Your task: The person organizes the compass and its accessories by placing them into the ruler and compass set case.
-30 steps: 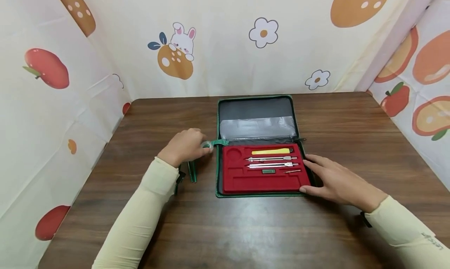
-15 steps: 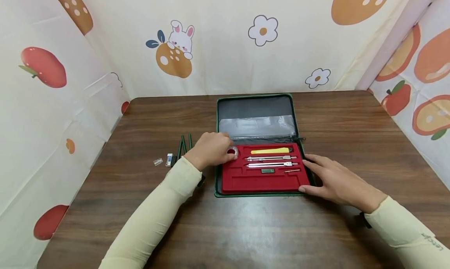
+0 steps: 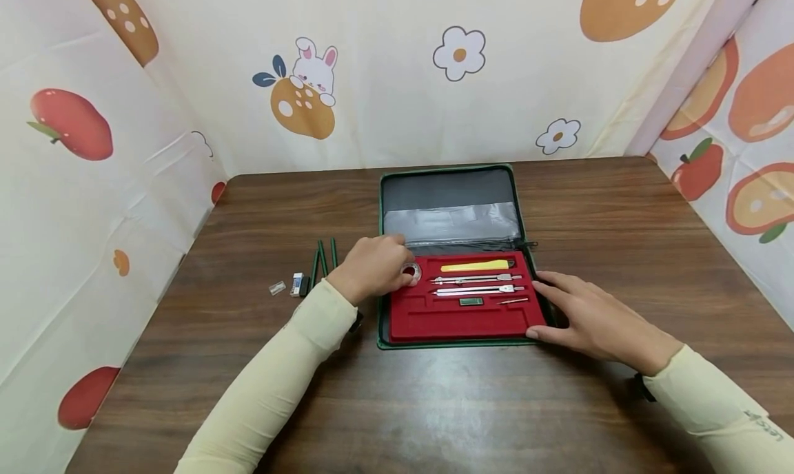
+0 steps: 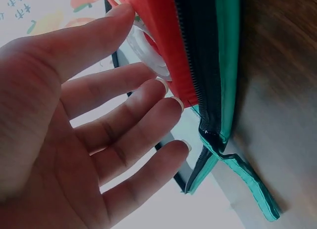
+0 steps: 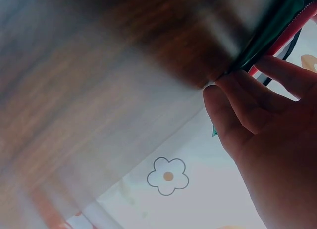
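Left hand is pinching the clear plastic ring, far left on the red rectangular tray! Right hand is resting, fingers relaxed.

Case on table, ring at far-left corner of tray, compasses before cutter, pencils left of case

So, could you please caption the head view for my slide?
Left hand holding clear ring at red tray, right hand touching green case.

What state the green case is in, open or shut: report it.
Open: the green case has its lid folded back, leaving the red tray and the yellow cutter in it uncovered in the head view.
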`<state>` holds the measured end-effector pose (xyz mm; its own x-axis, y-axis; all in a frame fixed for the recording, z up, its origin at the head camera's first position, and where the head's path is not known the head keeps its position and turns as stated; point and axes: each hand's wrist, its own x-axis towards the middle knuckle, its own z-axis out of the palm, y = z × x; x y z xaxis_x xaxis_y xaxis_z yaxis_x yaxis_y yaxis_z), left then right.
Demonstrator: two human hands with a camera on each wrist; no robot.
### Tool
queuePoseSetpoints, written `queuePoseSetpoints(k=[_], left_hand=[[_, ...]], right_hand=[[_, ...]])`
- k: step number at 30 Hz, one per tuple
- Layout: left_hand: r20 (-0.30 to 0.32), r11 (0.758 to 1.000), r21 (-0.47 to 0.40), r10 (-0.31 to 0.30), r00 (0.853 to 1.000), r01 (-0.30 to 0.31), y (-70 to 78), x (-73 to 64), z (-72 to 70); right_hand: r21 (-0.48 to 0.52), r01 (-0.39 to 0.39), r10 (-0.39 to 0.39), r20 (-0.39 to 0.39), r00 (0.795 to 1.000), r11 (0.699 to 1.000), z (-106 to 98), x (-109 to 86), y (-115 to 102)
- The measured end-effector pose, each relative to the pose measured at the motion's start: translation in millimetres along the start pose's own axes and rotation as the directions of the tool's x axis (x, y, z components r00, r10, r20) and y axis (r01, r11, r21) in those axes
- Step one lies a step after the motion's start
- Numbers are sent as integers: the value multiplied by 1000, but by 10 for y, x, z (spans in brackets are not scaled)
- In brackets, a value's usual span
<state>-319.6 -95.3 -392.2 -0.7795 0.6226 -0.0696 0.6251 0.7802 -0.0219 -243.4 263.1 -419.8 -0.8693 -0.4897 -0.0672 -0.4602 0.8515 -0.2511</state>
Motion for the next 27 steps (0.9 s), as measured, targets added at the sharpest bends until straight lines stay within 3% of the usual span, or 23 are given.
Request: queuePoseSetpoints(k=[8, 20, 27], left_hand=[[21, 1000, 5, 2, 1000, -2, -12, -73, 18], [-23, 999, -36, 14, 1000, -15, 21, -235, 150], [-48, 999, 28, 30, 998, -29, 98, -342, 235]], right_hand=[[-1, -4, 4, 24, 1000, 1000, -2, 20, -21], [0, -26, 26, 22, 999, 1000, 9, 27, -30], [4, -28, 28, 27, 999, 1000, 8, 26, -35]])
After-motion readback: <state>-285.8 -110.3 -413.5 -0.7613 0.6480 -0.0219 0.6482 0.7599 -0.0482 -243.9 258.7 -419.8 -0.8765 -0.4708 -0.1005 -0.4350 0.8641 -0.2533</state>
